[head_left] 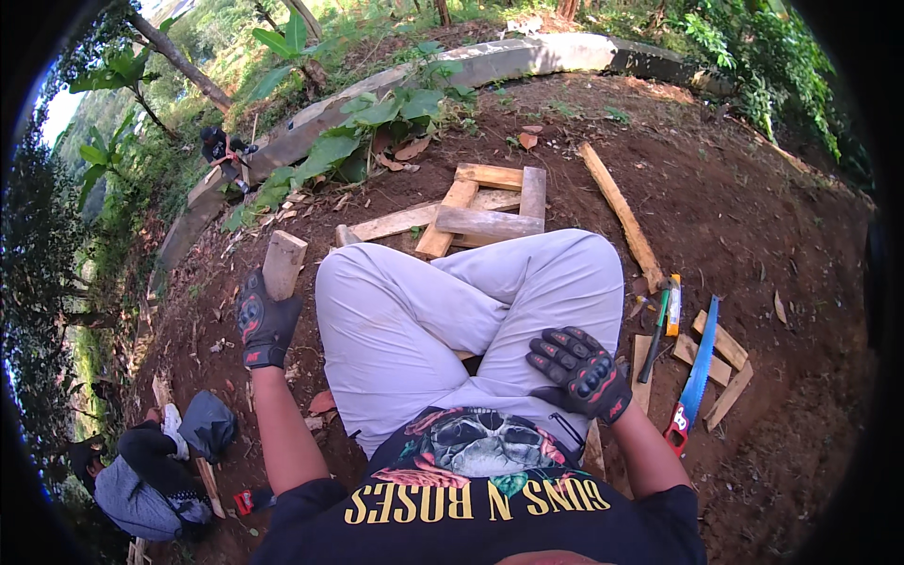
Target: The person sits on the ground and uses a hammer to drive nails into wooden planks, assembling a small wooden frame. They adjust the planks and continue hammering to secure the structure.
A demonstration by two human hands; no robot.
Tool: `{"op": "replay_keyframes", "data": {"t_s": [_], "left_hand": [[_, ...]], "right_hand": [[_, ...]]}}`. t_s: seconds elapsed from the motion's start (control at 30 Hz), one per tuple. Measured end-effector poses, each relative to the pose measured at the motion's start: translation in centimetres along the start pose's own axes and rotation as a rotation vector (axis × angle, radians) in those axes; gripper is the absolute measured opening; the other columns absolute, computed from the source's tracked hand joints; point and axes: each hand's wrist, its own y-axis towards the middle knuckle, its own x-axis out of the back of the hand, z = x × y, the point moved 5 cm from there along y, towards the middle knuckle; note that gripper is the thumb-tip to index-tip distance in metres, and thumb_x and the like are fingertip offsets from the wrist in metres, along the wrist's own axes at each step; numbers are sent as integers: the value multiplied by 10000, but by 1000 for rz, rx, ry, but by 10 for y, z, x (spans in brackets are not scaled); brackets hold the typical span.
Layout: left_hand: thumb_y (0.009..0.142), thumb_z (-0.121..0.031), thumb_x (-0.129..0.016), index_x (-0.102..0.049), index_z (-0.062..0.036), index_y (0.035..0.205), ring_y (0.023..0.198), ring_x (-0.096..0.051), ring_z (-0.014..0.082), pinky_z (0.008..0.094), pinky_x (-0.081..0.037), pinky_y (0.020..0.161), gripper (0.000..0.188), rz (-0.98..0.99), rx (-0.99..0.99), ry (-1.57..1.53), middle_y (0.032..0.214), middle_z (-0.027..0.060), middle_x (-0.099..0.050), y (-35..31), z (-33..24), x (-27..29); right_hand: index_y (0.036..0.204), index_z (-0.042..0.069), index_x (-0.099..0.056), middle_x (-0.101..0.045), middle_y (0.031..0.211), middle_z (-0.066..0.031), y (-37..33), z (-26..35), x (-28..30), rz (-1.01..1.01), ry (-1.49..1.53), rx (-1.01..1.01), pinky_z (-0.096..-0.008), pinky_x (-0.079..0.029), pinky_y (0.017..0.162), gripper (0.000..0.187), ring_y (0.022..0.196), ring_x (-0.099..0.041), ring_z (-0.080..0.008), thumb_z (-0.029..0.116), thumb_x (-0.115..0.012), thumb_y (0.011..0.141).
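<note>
Sitting with my legs crossed, I hold a short wooden block (283,262) upright in my gloved left hand (267,320), out beside my left knee. Across my right thigh lies my gloved right hand (579,372), fingers stretched out and nothing in them. In front of my shins, wood pieces form a rough square frame (490,224) on the soil. To my right are a hammer (656,330) with a green and black handle, a yellow and white strip-shaped item (673,306), and a handsaw (699,363) with a blue blade and red handle, lying over cut wood pieces (727,347).
A long wood strip (621,217) lies at the front right. Beyond the soil curves a low concrete wall (565,54) with leafy plants (330,155) along it. One person (155,480) sits at the lower left, near a red and black item (252,500); another person (226,155) is farther off.
</note>
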Motion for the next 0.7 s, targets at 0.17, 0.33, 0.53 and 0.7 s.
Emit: {"op": "replay_keyframes", "data": {"t_s": [0.17,0.33,0.53,0.7], "left_hand": [[765,-275,-801,-612,-25,1364,1111,-697,417,504,-552,937,676,99,61,-171,1205,223,-708,5,-30,27],[769,-247,-795,-601,-11,1369,1117,-684,417,504,-542,952,674,24,-120,-179,1221,222,-692,22,-90,40],[766,-150,-729,-677,-119,1247,1271,-599,366,523,-411,1141,485,-243,-711,-56,1261,155,-684,57,-200,-1],[940,-227,-581,-731,-201,1233,1488,-476,280,528,-244,1311,330,-293,-1144,16,1443,44,-644,78,-272,-75]], "right_hand": [[1461,29,-589,-614,1473,-204,-49,-140,38,-425,-263,-682,-502,-444,1157,543,1366,-573,-400,227,-727,975],[1339,-31,-656,-725,1283,-179,23,-134,84,-676,77,-818,-422,-532,1030,371,1189,-697,-307,167,-673,1026],[1349,-3,-672,-758,1170,-128,149,-133,73,-567,1295,-693,-360,-587,923,360,1035,-740,-199,246,-582,1106],[1301,12,-689,-767,1088,-97,255,-149,29,-56,1545,-641,-323,-585,853,421,925,-723,-154,366,-639,1078]]}}
